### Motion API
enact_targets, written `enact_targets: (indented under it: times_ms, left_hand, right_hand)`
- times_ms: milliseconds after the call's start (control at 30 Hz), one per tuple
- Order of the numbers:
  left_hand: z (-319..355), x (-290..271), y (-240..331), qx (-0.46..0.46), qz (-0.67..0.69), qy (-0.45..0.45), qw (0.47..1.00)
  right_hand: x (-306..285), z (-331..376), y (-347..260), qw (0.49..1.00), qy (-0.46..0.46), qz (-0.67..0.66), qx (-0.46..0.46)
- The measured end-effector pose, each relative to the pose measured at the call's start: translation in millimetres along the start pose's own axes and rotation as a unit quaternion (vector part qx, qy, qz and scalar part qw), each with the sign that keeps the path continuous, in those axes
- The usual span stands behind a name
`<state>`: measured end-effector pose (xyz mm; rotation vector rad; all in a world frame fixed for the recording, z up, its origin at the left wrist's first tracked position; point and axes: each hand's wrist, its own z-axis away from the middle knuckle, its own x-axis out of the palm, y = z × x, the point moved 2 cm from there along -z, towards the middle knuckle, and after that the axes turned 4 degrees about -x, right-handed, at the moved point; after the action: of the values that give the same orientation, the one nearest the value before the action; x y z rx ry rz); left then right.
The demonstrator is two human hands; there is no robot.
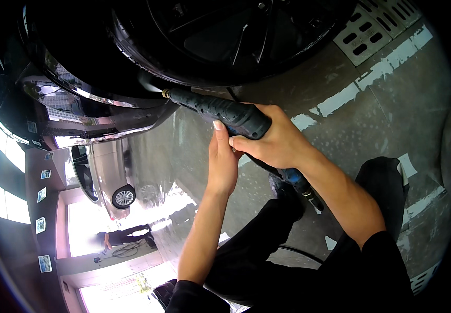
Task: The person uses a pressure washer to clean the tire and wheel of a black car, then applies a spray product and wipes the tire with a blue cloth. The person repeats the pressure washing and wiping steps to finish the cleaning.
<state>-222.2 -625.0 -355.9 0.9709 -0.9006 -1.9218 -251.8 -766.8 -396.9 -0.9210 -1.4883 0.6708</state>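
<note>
Both of my hands hold a black pressure washer gun (pixel 224 110) that points to the upper left. My right hand (pixel 275 136) wraps its rear end. From below, my left hand (pixel 224 159) grips it with the thumb up against its side; the other fingers are mostly hidden. A pale mist leaves the brass nozzle (pixel 166 94) toward the dark gap between the car's tire (pixel 194 78) and its glossy black bodywork (pixel 87 99). Below the gun, its blue and black handle end (pixel 293 176) runs down to a hose fitting (pixel 311 198) beside my right forearm.
Wet grey floor (pixel 340 141) with worn white line marks lies around my legs. A slotted drain grate (pixel 363 36) is at the upper right. A black hose (pixel 301 253) passes by my legs. Farther off at left are a beige car (pixel 108 175) and another person (pixel 126 237).
</note>
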Motion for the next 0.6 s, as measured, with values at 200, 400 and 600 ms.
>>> enact_targets:
  times_ms: [200, 400, 600]
  left_hand:
    - [-8, -8, -14, -0.005, 0.016, 0.016, 1.000]
    - [-9, -2, -12, -0.008, 0.004, -0.002, 1.000]
    - [-13, 1, -20, -0.021, 0.044, -0.004, 0.999]
  right_hand:
    - [1, -1, 6, 0.999, 0.005, 0.027, 0.035]
    - [0, 0, 8, 0.997, 0.008, 0.024, 0.072]
    - [-2, 3, 13, 0.998, 0.013, 0.029, 0.052]
